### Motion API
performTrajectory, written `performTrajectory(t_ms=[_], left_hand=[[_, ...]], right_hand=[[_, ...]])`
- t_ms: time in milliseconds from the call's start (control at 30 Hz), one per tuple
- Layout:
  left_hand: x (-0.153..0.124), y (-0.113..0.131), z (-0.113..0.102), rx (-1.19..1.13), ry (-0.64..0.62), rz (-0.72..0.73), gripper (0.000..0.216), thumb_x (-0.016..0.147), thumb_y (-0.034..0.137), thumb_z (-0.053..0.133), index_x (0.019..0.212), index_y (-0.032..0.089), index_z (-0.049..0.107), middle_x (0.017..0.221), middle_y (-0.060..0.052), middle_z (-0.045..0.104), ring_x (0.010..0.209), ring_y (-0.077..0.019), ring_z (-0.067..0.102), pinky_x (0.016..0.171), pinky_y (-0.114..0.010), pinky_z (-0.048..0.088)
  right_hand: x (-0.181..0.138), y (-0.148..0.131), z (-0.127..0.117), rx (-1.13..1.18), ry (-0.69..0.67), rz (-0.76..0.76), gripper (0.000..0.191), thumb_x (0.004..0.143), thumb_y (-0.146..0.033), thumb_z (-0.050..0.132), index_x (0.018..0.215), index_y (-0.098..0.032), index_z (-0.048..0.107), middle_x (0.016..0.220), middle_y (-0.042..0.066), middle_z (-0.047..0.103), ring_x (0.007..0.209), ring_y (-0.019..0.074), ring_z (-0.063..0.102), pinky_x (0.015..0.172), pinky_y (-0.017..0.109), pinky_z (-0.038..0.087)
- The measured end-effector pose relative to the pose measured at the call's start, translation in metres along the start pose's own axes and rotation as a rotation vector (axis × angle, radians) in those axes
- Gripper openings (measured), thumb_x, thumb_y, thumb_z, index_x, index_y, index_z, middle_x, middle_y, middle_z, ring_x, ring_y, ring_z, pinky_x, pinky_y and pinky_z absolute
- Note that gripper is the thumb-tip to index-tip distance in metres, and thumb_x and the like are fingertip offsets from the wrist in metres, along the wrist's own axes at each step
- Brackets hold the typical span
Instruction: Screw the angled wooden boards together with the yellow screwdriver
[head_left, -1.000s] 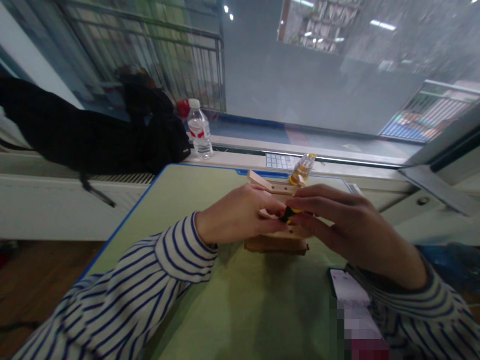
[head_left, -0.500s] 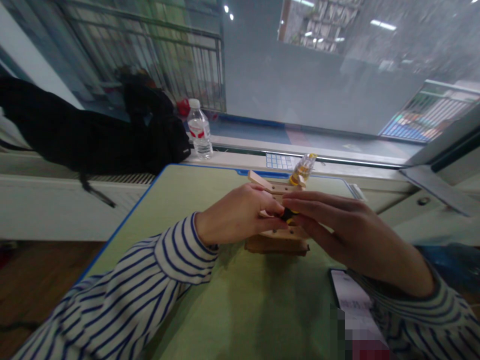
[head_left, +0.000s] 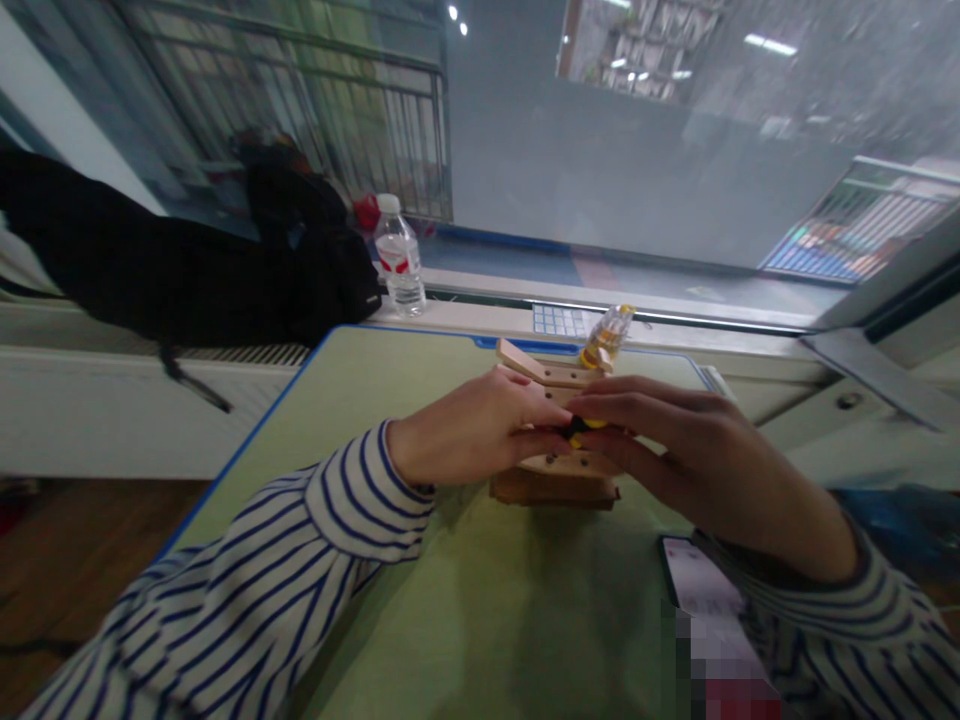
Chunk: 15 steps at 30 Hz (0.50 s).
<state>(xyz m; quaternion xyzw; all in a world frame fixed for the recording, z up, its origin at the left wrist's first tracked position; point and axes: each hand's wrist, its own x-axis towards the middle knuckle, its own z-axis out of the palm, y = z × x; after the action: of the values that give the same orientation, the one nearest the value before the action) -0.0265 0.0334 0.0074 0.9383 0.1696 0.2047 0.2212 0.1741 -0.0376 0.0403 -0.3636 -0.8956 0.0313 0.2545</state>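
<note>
Between the thumb and fingers of my left hand (head_left: 472,425) is the black part of a small black-and-yellow piece (head_left: 577,430), too covered to name. My right hand (head_left: 705,460) closes on its yellow part from the other side. Both hands are over a light wooden slatted piece (head_left: 559,376) with dark holes and raised side ends. My fingers hide its middle. Beneath its near side shows a brown block-like part (head_left: 551,488) on the table.
The pale green table (head_left: 390,640) has a blue rim. A clear container with yellow contents (head_left: 606,338) stands behind the wooden piece. A phone (head_left: 701,575) lies by my right forearm. On the sill are a water bottle (head_left: 400,262) and a black bag (head_left: 322,270).
My right fingers have drawn together and shifted slightly, and more of the yellow part shows. My left hand stays almost in place.
</note>
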Motion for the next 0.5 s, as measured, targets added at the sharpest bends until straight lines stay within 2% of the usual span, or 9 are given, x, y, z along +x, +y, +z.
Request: performTrajectory(t_ms=[267,500], left_hand=[[-0.0005,0.0046,-0.0006,0.013,0.031,-0.033,0.019,0.086,0.031,0.054,0.088,0.020,0.069,0.083,-0.002,0.068,0.087,-0.0148,0.060,0.085,-0.027,0.043],[0.0008,0.0090,0.0003,-0.006,0.065,-0.080,0.017,0.083,0.032,0.059,0.088,0.020,0.070,0.088,-0.001,0.068,0.091,-0.0150,0.059,0.089,-0.028,0.041]], right_hand=[[-0.0004,0.0032,0.0013,0.026,0.001,0.001,0.027,0.089,-0.019,0.051,0.114,-0.019,0.059,0.113,0.007,0.064,0.105,0.0164,0.059,0.088,0.030,0.050],[-0.0004,0.0004,-0.0012,-0.024,-0.005,0.003,0.028,0.088,-0.018,0.052,0.115,-0.018,0.059,0.116,0.006,0.064,0.107,0.0151,0.058,0.091,0.027,0.048]])
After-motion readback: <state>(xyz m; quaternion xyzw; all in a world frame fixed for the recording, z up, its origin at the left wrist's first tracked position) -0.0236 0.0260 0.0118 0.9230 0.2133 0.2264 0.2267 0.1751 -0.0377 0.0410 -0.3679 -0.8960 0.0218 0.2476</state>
